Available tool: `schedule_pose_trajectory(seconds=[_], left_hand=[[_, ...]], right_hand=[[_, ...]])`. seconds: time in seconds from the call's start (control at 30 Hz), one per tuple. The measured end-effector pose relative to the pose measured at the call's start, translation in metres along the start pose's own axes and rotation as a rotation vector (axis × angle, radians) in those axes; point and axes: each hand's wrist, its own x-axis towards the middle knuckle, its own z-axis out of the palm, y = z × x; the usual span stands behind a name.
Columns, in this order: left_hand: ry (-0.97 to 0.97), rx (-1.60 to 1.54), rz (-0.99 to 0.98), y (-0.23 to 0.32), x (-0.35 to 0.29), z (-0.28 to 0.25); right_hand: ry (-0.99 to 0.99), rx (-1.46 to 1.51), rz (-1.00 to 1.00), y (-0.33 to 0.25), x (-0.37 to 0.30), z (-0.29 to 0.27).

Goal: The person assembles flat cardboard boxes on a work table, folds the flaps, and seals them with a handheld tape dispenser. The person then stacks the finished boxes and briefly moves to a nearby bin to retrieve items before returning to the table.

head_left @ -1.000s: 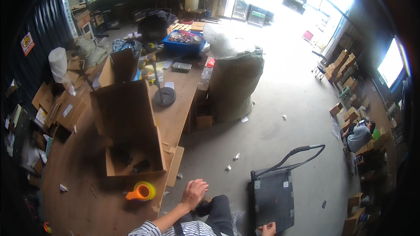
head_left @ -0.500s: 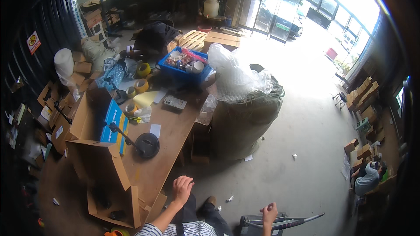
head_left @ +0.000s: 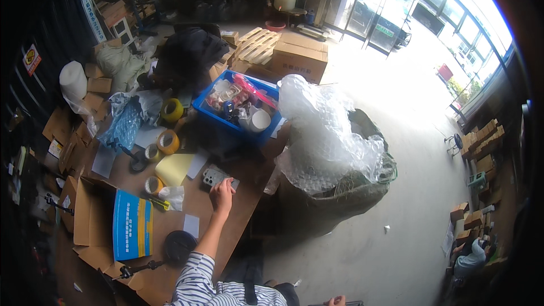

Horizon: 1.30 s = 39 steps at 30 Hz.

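Observation:
My left hand (head_left: 222,195) reaches forward over the table, its bent fingers closed at the near edge of a grey smartphone (head_left: 212,176). The phone lies back side up with several round lenses showing. My right hand (head_left: 336,301) is low at the bottom edge, mostly cut off. Its visible fingers are curled, and whatever they may hold is hidden. Left of my left forearm lies a round black base (head_left: 180,246) with a jointed black arm (head_left: 137,269). A blue and yellow box (head_left: 132,226) stands by an open cardboard carton (head_left: 92,218).
Tape rolls (head_left: 168,141), yellow paper (head_left: 173,169) and a blue bin (head_left: 207,114) of small items share the brown table (head_left: 235,224). A large green sack (head_left: 345,207) topped with bubble wrap (head_left: 323,136) stands at its right. Another person (head_left: 470,260) sits far right.
My left hand has moved forward from near my body to the smartphone. My right hand has dropped toward the bottom edge. The view has shifted over the table.

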Motion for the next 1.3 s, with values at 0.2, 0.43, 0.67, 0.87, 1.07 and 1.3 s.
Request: schedule_pose_trajectory(seconds=[0.2,0.43,0.67,0.87,1.07,1.3], left_hand=[[0.133,-0.14,0.01,0.024,0.174,0.048],[0.128,0.078,0.242,0.006,0.322,0.092],[-0.573,-0.011,0.284,0.027,0.373,0.141],[-0.643,0.675,0.295,0.011,0.388,0.221],[-0.387,0.962,0.728,-0.007,0.386,0.274],[-0.498,0.804,0.919,-0.071,0.373,0.254]], right_hand=[[-0.191,-0.135,0.025,-0.086,0.007,0.021],[-0.27,-0.071,-0.022,-0.144,0.042,0.038],[-0.405,-0.141,-0.102,-0.125,0.026,0.037],[-0.414,-0.211,0.071,-0.121,0.008,0.03],[-0.458,-0.192,0.119,-0.17,0.006,0.01],[-0.459,-0.027,0.125,-0.17,-0.009,0.024]])
